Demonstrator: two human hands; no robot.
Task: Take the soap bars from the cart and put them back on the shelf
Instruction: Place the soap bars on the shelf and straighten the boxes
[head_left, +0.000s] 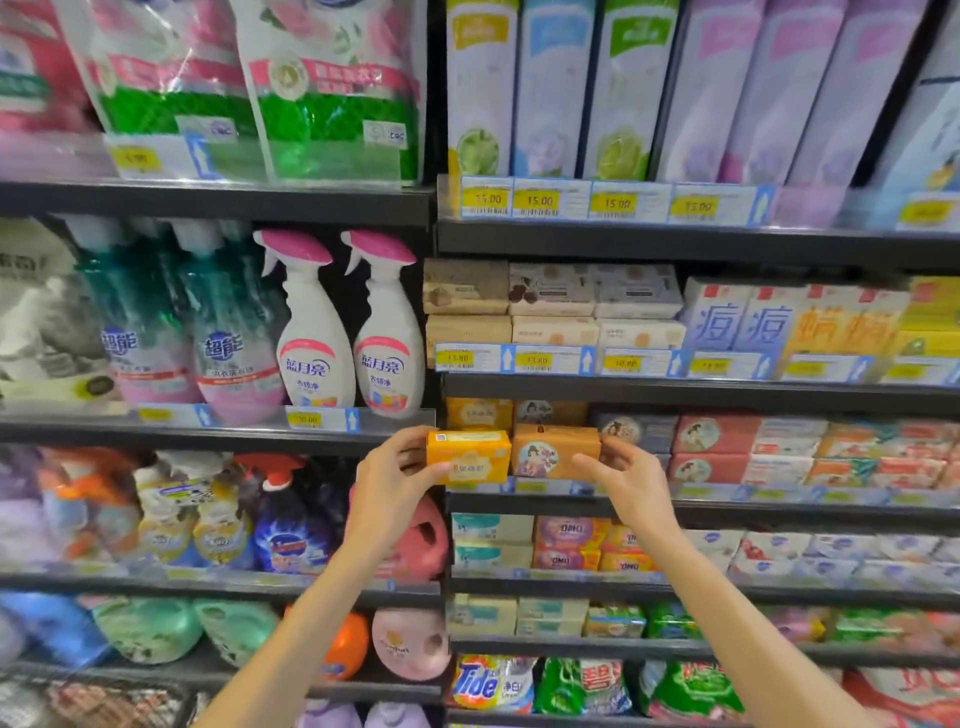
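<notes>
Two white spray bottles (353, 332) with pink triggers are seen standing on the left-hand shelf bay, near its right end. Below them, the left hand (387, 480) is raised in front of the shelving, and a yellow soap bar (468, 457) is gripped at its left end between the thumb and curled fingers. This bar is held level at the front edge of the soap shelf (727, 506), at that shelf's left end, with its right end touching an orange-brown soap bar (553, 451). That second bar is held at its right end by the right hand (631, 480), with the fingers curled behind it and the thumb in front. Further right along the same shelf, red and pink soap boxes (717, 447) are stacked in rows.
</notes>
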